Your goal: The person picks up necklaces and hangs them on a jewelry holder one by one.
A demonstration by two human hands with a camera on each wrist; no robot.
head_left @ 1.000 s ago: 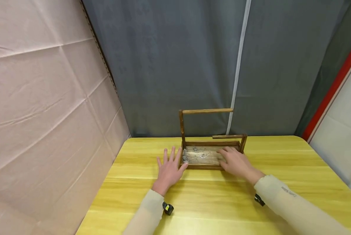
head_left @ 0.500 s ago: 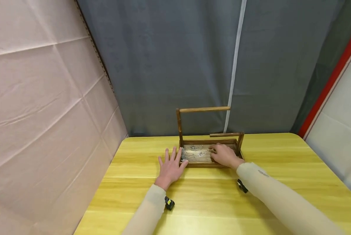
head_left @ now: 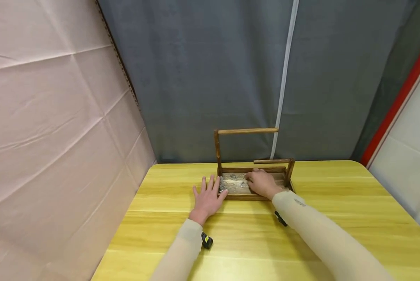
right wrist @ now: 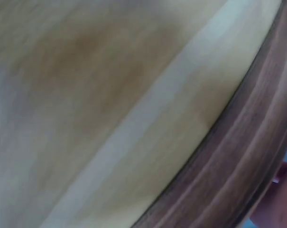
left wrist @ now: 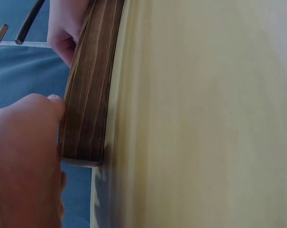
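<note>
Yellow tabletop (head_left: 301, 242) carries a wooden tray (head_left: 253, 197) of metal bits (head_left: 232, 180); left hand (head_left: 208, 199) spread flat beside it, right hand (head_left: 262, 182) inside, fingers seemingly curled.

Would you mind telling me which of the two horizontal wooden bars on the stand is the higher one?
The longer bar, on the tall left post. The shorter bar sits much lower, on the right post above the right hand.

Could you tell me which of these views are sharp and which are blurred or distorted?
Head view: sharp and evenly lit, though the wide lens bows the edges; the dark wooden tray reads clearly. Left wrist view: soft at close range; the left hand fills the corner. Right wrist view: heavily blurred; only the yellow wooden table and the tray's rim show.
</note>
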